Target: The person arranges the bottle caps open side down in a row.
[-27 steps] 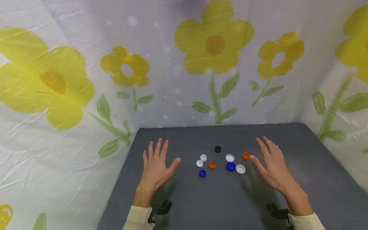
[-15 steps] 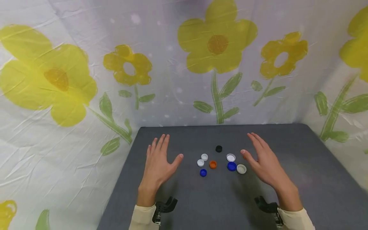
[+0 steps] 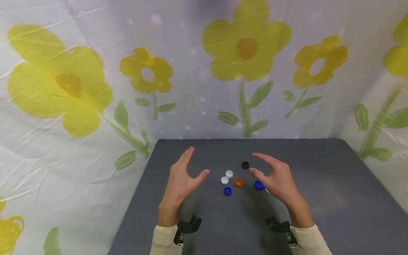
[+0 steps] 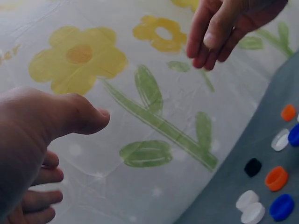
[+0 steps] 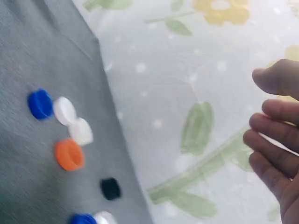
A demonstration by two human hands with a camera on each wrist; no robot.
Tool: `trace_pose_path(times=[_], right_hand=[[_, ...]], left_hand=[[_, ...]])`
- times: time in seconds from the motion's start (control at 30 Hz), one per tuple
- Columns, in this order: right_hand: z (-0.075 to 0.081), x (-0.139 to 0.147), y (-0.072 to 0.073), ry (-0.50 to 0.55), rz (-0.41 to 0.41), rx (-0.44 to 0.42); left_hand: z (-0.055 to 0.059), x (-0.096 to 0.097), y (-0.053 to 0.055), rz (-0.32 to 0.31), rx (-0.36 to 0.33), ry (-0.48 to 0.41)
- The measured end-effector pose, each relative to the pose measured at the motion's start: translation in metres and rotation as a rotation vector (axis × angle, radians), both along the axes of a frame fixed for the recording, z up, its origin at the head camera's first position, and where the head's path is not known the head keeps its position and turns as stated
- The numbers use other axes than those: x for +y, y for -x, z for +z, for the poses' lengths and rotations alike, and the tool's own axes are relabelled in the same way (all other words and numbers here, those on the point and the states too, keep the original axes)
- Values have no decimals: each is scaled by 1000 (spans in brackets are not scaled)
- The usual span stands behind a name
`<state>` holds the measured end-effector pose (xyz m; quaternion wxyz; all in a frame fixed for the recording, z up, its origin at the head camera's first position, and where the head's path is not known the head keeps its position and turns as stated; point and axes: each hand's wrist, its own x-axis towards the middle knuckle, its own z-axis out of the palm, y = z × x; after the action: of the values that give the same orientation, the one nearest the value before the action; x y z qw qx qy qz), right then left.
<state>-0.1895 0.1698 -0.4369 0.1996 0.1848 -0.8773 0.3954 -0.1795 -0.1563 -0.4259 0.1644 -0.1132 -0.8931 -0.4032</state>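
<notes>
Several bottle caps lie on the grey table in the head view: a black cap (image 3: 245, 165), an orange cap (image 3: 238, 182), a small blue cap (image 3: 227, 191), two small white caps (image 3: 224, 180) and a larger blue cap (image 3: 259, 185). My left hand (image 3: 181, 182) hovers left of them, thumb apart from the fingers, holding nothing. My right hand (image 3: 278, 179) hovers on their right side, thumb and fingers spread apart, with nothing between. It partly covers two larger white caps. A second orange cap (image 4: 288, 112) shows in the left wrist view but is hidden in the head view.
The grey table (image 3: 334, 177) reaches back to a pale curtain (image 3: 197, 71) printed with yellow flowers. The curtain also hangs along the left and right sides. A dark wrist mount (image 3: 188, 226) sits on each forearm.
My right hand has moved left across the caps and now covers the right-hand orange one in the head view. My left hand has shifted slightly right and turned. The caps keep their layout.
</notes>
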Motion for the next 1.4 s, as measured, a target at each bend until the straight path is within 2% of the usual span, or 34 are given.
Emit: trace_pose_path(times=[0.1, 0.27, 0.4, 0.5, 0.63, 0.83, 1.13, 1.4], right_hand=[[-14, -7, 5, 41, 20, -22], [-38, -22, 8, 117, 66, -107], [-58, -35, 8, 195, 113, -169], [-73, -43, 8, 248, 138, -207], [-88, -51, 8, 291, 145, -262], [-105, -60, 8, 322, 132, -294], [-124, -68, 5, 303, 80, -299], [-130, -72, 4, 268, 12, -314]], left_hand=[[-9, 4, 3, -36, 22, -45], [-31, 12, 7, -81, 22, -80], [-53, 20, 12, -108, -4, -72], [-69, 26, 13, -123, -55, -66], [-84, 32, 14, -141, -95, -75], [-106, 38, 19, -154, -85, -74], [-129, 48, 19, -202, -123, -88], [-140, 53, 18, -210, -160, -72]])
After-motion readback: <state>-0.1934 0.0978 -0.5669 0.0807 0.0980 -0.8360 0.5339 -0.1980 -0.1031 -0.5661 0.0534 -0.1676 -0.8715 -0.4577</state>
